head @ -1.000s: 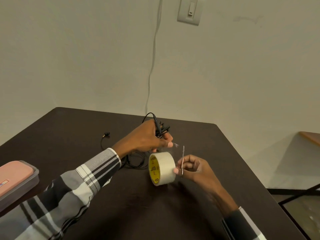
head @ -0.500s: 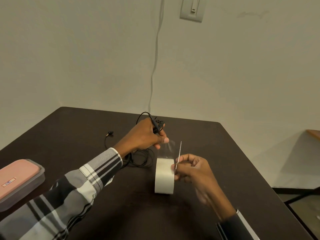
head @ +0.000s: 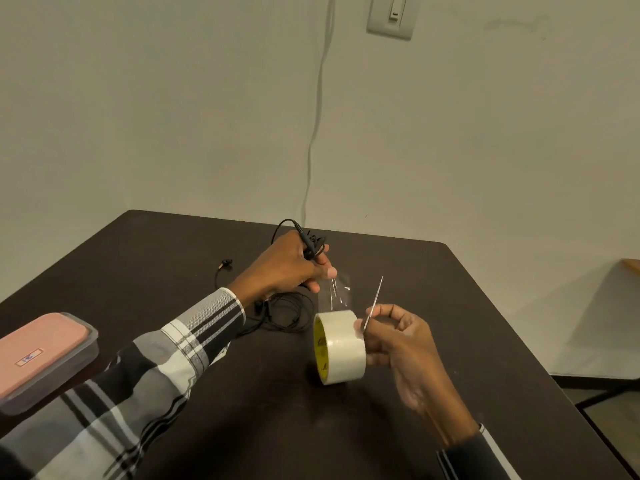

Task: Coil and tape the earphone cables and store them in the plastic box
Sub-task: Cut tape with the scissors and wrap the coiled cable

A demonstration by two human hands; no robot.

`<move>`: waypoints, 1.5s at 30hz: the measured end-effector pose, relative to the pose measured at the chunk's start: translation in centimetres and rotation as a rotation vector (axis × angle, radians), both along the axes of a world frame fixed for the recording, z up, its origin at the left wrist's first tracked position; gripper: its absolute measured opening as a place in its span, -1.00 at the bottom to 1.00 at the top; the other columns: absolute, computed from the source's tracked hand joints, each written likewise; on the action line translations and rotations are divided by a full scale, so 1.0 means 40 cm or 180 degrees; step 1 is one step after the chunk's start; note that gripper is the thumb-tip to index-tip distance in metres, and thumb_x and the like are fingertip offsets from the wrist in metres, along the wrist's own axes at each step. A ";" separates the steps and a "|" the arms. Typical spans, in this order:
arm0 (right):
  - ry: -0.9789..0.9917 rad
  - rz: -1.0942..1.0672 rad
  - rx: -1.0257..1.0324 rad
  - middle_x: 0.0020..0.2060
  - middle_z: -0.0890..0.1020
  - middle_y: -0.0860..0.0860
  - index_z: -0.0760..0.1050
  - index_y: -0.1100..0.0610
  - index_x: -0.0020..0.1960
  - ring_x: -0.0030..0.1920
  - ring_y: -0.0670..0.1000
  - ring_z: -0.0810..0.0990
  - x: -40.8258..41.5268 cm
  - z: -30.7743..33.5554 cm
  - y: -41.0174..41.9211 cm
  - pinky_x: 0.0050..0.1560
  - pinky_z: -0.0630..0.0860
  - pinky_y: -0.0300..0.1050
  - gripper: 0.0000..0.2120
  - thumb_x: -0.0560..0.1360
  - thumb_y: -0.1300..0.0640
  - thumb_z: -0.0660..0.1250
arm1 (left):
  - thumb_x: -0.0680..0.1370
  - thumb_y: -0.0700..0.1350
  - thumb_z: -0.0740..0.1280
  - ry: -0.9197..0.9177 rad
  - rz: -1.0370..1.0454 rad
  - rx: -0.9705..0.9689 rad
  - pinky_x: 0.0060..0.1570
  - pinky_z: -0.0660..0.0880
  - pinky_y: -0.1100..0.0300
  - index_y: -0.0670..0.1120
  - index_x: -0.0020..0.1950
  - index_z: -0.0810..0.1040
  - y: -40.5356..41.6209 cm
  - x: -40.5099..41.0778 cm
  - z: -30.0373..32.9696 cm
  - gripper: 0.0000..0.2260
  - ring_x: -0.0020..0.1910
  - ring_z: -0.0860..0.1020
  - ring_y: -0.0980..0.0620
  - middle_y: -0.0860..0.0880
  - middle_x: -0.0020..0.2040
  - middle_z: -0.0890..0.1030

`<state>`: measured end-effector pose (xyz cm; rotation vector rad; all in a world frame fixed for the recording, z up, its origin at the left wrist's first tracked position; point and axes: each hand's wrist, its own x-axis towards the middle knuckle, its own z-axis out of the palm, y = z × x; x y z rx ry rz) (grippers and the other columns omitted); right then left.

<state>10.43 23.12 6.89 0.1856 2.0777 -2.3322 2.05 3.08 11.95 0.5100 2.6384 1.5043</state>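
Observation:
My left hand (head: 294,265) grips a coiled black earphone cable (head: 311,242) and pinches the free end of a clear tape strip (head: 334,292) pulled up from the roll. The roll of clear tape (head: 341,346) stands on edge on the dark table (head: 242,427). My right hand (head: 398,337) holds a thin pair of scissors (head: 374,301) pointing up beside the strip and steadies the roll with its fingers. More black earphone cable (head: 284,311) lies loose on the table under my left wrist, with an earbud (head: 225,262) further left.
A clear plastic box with a pink lid (head: 45,355) sits at the table's left edge. A white wire (head: 317,109) runs down the wall behind the table. The table's right edge drops to the floor.
The tape roll has turned so its yellow core shows again, and the strip is drawn out longer between my left fingers and the roll. The scissors stay upright beside it.

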 end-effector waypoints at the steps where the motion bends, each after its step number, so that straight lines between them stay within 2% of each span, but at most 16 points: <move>1: 0.0023 0.0010 0.0001 -0.22 0.68 0.20 0.55 0.27 0.04 -0.29 0.09 0.63 -0.001 0.004 0.001 -0.37 0.56 -0.06 -0.78 0.43 0.33 0.48 | 0.48 -0.07 0.50 0.0000 -0.0013 -0.0022 0.39 0.32 0.09 -0.05 -0.22 0.66 -0.001 -0.003 -0.004 -0.89 0.00 0.67 0.21 -0.02 -0.17 0.73; 3: 0.0012 0.0077 0.0034 -0.22 0.68 0.18 0.54 0.28 0.06 -0.31 0.07 0.64 -0.002 0.011 0.006 -0.37 0.58 -0.07 -0.77 0.43 0.35 0.48 | 0.50 -0.07 0.48 0.0018 -0.0022 -0.0046 0.38 0.22 0.17 -0.03 -0.23 0.65 0.001 -0.002 -0.012 -0.88 0.11 0.57 0.37 -0.07 -0.32 0.70; 5: -0.0045 0.0148 0.0135 -0.20 0.70 0.17 0.54 0.29 0.07 -0.29 0.06 0.67 -0.004 0.014 0.011 -0.34 0.62 -0.03 -0.75 0.42 0.35 0.48 | 0.50 -0.08 0.47 0.0037 0.0001 -0.0085 0.34 0.18 0.21 -0.03 -0.22 0.64 0.002 0.003 -0.017 -0.88 0.08 0.55 0.40 -0.10 -0.30 0.70; 7: -0.0102 0.0178 0.0238 -0.21 0.71 0.15 0.54 0.29 0.06 -0.30 0.04 0.68 -0.002 0.013 0.015 -0.30 0.63 0.00 -0.73 0.41 0.35 0.50 | 0.49 -0.08 0.49 0.0046 0.0010 -0.0150 0.32 0.26 0.18 -0.06 -0.22 0.65 0.007 0.007 -0.022 -0.88 -0.07 0.62 0.32 -0.06 -0.09 0.73; 9: -0.0155 0.0151 0.0305 -0.22 0.70 0.15 0.54 0.30 0.05 -0.32 0.05 0.67 -0.002 0.012 0.017 -0.29 0.64 0.02 -0.74 0.40 0.36 0.50 | 0.47 -0.09 0.51 0.0103 0.0051 -0.0182 0.13 0.46 0.19 -0.10 -0.21 0.66 0.016 0.003 -0.024 -0.88 -0.31 0.66 0.14 0.04 0.23 0.63; 12: -0.0219 0.0051 0.0360 -0.19 0.70 0.19 0.54 0.31 0.08 -0.32 0.07 0.66 -0.007 0.012 0.019 -0.29 0.65 0.02 -0.71 0.39 0.36 0.50 | 0.48 -0.07 0.50 0.0231 0.0083 -0.0310 -0.08 0.47 0.31 -0.12 -0.18 0.67 0.030 -0.001 -0.023 -0.87 -0.39 0.65 0.05 0.10 0.35 0.54; 15: -0.0249 0.0010 0.0356 -0.21 0.69 0.19 0.53 0.33 0.10 -0.33 0.08 0.65 -0.012 0.011 0.021 -0.31 0.65 0.01 -0.69 0.39 0.37 0.50 | 0.48 -0.06 0.50 0.0293 0.0064 -0.0403 -0.10 0.46 0.33 -0.09 -0.23 0.65 0.037 0.001 -0.022 -0.86 -0.42 0.63 0.16 0.11 0.33 0.56; 19: -0.0301 -0.0033 0.0304 -0.23 0.69 0.19 0.52 0.33 0.11 -0.35 0.07 0.64 -0.012 0.007 0.022 -0.33 0.63 -0.03 -0.68 0.39 0.38 0.49 | 0.50 -0.06 0.48 0.0451 0.0139 -0.0330 0.03 0.53 0.19 -0.11 -0.15 0.67 0.046 0.012 -0.005 -0.87 -0.41 0.64 0.17 0.13 0.31 0.58; 21: -0.0319 -0.0039 0.0285 -0.24 0.69 0.19 0.53 0.34 0.11 -0.35 0.07 0.64 -0.013 0.006 0.022 -0.34 0.63 -0.04 -0.69 0.40 0.37 0.49 | 0.50 -0.06 0.48 0.0484 0.0117 -0.0326 -0.05 0.48 0.29 -0.11 -0.15 0.67 0.048 0.015 0.006 -0.87 -0.39 0.64 0.17 0.12 0.32 0.57; 23: -0.0324 0.0025 0.0266 -0.25 0.69 0.18 0.54 0.34 0.10 -0.34 0.07 0.63 -0.010 0.007 0.022 -0.32 0.63 -0.05 -0.71 0.40 0.35 0.50 | 0.50 -0.06 0.48 0.0409 0.0084 -0.0312 -0.03 0.46 0.30 -0.12 -0.16 0.66 0.043 0.015 0.008 -0.86 -0.36 0.65 0.16 0.09 0.28 0.60; 26: -0.0281 0.0175 0.0315 -0.26 0.69 0.18 0.55 0.32 0.07 -0.35 0.07 0.63 -0.004 0.016 0.032 -0.33 0.63 -0.09 -0.72 0.40 0.33 0.52 | 0.49 -0.09 0.49 0.0211 -0.0073 -0.0119 0.14 0.57 0.01 -0.16 -0.14 0.65 0.035 0.014 0.011 -0.86 -0.49 0.57 0.19 0.02 0.22 0.63; 29: -0.0084 0.0281 0.0658 -0.25 0.69 0.18 0.56 0.33 0.07 -0.31 0.08 0.62 -0.007 0.031 0.054 -0.29 0.64 -0.10 -0.64 0.36 0.23 0.58 | 0.49 -0.09 0.49 0.0197 -0.0226 -0.0103 0.10 0.60 0.02 -0.11 -0.16 0.63 0.031 0.017 0.025 -0.88 -0.50 0.55 0.17 0.04 0.26 0.60; 32: 0.0097 0.0408 0.1093 -0.31 0.62 0.12 0.56 0.27 0.01 -0.34 0.02 0.59 -0.016 0.054 0.082 -0.28 0.63 -0.11 -0.56 0.28 0.08 0.63 | 0.49 -0.08 0.49 0.0252 -0.0335 -0.0178 0.05 0.58 0.15 -0.08 -0.17 0.64 0.028 0.016 0.041 -0.89 -0.50 0.54 0.18 0.08 0.26 0.59; 35: 0.0125 0.0698 0.1466 -0.30 0.59 0.05 0.55 0.22 -0.03 -0.32 -0.05 0.58 -0.026 0.073 0.117 -0.22 0.64 -0.05 -0.50 0.21 -0.02 0.66 | 0.48 -0.08 0.50 0.0300 -0.0438 -0.0256 0.00 0.60 0.15 -0.10 -0.15 0.66 0.024 0.010 0.050 -0.89 -0.50 0.55 0.17 0.10 0.27 0.59; 40: 0.0169 0.1134 0.2234 -0.29 0.59 0.05 0.55 0.18 -0.10 -0.38 -0.10 0.56 -0.043 0.111 0.150 -0.31 0.54 -0.20 -0.57 0.25 -0.02 0.66 | 0.48 -0.07 0.50 0.0288 -0.0488 -0.0250 0.01 0.62 0.11 -0.08 -0.15 0.66 0.020 0.005 0.053 -0.90 -0.49 0.55 0.17 0.11 0.27 0.59; 45: 0.0238 0.1510 0.2711 -0.35 0.61 0.02 0.54 0.18 -0.12 -0.38 -0.09 0.54 -0.057 0.148 0.150 -0.31 0.52 -0.18 -0.62 0.29 0.01 0.65 | 0.48 -0.07 0.50 0.0322 -0.0521 -0.0288 -0.02 0.61 0.13 -0.04 -0.17 0.65 0.024 0.010 0.060 -0.92 -0.49 0.55 0.17 0.11 0.28 0.58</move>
